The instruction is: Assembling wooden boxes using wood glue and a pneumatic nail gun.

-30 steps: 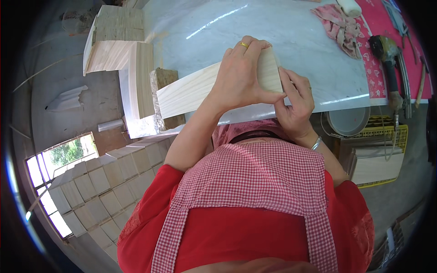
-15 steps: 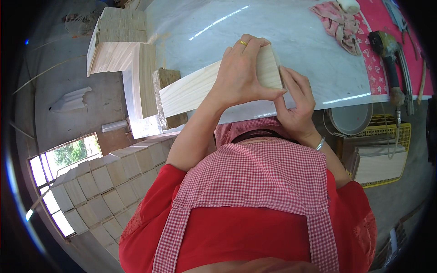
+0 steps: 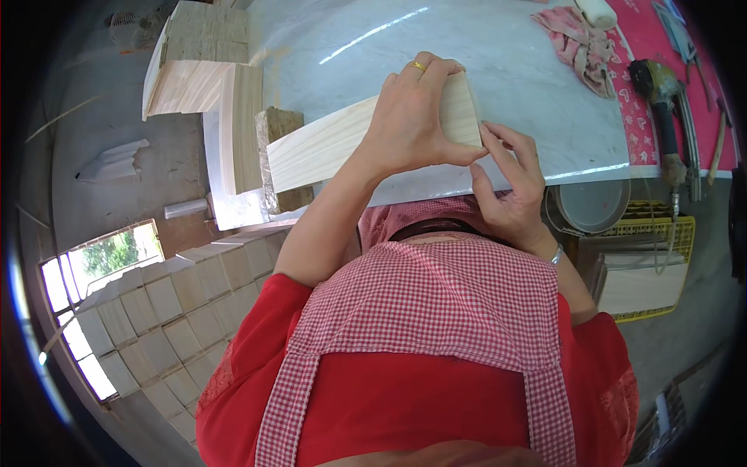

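Note:
A long pale wooden board [image 3: 320, 143] lies slantwise over the table, its left end resting on a brownish, film-wrapped block [image 3: 288, 201]. My left hand [image 3: 408, 124] spans the board near its right end, thumb at the near edge and fingers over the far edge, gripping it. A yellow ring is on one finger. At the board's right end is my right hand [image 3: 510, 183], thumb and fingers apart. Its fingertips are at the near corner of that end; whether they press on it I cannot tell. The board's middle is partly hidden under my left hand.
Stacked wooden boards [image 3: 247, 128] stand at the table's left. On the right lie a crumpled cloth [image 3: 580, 47] and a power tool [image 3: 665, 117] with a hose. Below are a round basin [image 3: 589, 206] and a yellow crate [image 3: 685, 257]. Wooden blocks [image 3: 167, 311] are piled lower left.
The fingers of my right hand have spread and eased slightly at the board's end. My left hand keeps its grip on the board. The whole view has shifted slightly.

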